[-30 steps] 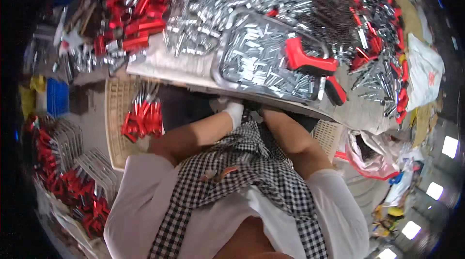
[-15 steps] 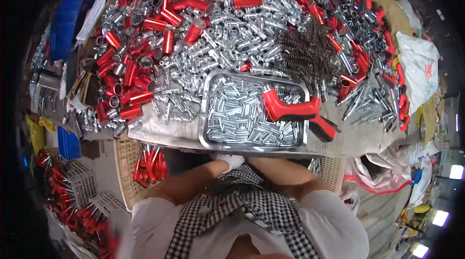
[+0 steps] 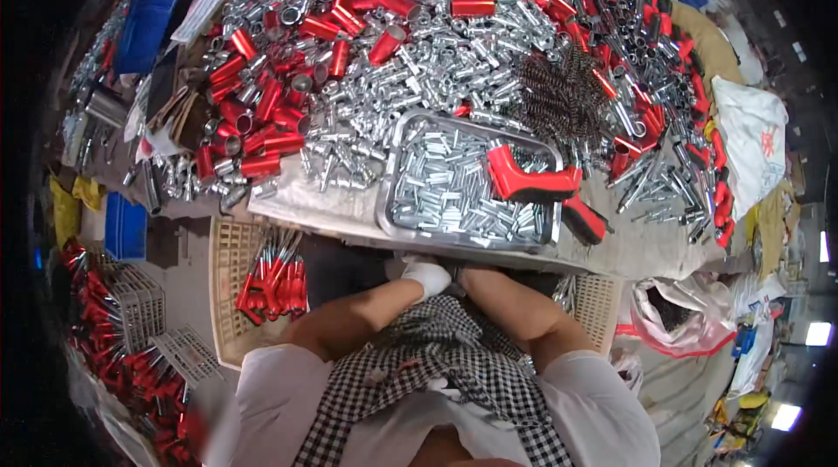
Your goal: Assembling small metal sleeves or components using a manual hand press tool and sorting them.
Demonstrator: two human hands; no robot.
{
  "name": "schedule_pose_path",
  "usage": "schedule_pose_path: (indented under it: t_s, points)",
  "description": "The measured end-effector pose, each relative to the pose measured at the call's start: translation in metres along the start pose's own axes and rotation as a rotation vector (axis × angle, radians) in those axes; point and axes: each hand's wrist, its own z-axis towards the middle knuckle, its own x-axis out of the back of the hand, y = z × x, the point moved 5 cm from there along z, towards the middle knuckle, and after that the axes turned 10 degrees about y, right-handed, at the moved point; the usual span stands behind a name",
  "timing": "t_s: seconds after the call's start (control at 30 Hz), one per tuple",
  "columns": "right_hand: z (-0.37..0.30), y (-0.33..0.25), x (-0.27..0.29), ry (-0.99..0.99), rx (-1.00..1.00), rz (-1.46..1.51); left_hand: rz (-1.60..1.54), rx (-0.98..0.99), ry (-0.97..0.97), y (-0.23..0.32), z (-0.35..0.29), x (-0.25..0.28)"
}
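My left hand [image 3: 427, 278], in a white glove, is low in front of my apron, just below the table's front edge. Its fingers are hidden, so I cannot make out whether it holds anything. My right forearm [image 3: 511, 303] reaches up beside it, and the right hand is mostly lost in shadow under that edge. Above them on the table stands a metal tray [image 3: 381, 205] filled with short silvery pins [image 3: 445, 183]. A red and black pistol-shaped handle [image 3: 532, 181] lies across the tray's right side, with another handle [image 3: 585, 221] by the rim.
Silvery metal fittings [image 3: 436, 61], red tubes [image 3: 384, 45] and dark coil springs [image 3: 567, 96] heap over the table. To my left, a beige basket [image 3: 229, 292] holds red-handled tools [image 3: 275, 279]; grey crates [image 3: 140, 319] stand beyond. A pink-white sack [image 3: 681, 310] sits at right.
The view has shifted, so the table and tray sit slightly higher and to the right. More of my gloved left hand shows below the table edge.
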Motion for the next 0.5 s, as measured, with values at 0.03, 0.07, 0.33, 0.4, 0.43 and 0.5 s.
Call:
schedule_pose_path:
  t_s: [0.03, 0.07, 0.33, 0.4, 0.43, 0.5]
  points:
    - [0.006, -0.007, -0.003, 0.003, 0.014, -0.018, 0.240, -0.171, -0.095, 0.010, -0.009, 0.011]
    - [0.001, -0.005, 0.005, 0.008, 0.027, -0.037, -0.073, 0.063, 0.142, -0.007, 0.002, -0.002]
    - [-0.001, -0.001, 0.025, -0.034, 0.033, -0.164, -0.100, 0.030, -0.089, 0.004, -0.010, 0.013]
    - [-0.019, 0.008, 0.048, -0.094, 0.054, -0.193, -0.487, -0.118, 0.007, 0.016, -0.054, 0.057]
    - [-0.027, 0.017, 0.067, -0.141, 0.081, -0.215, -0.560, -0.425, 0.114, 0.003, -0.049, 0.046]
    - [-0.032, 0.015, 0.074, -0.242, 0.147, -0.245, -0.894, -0.408, -0.259, -0.063, 0.009, -0.033]
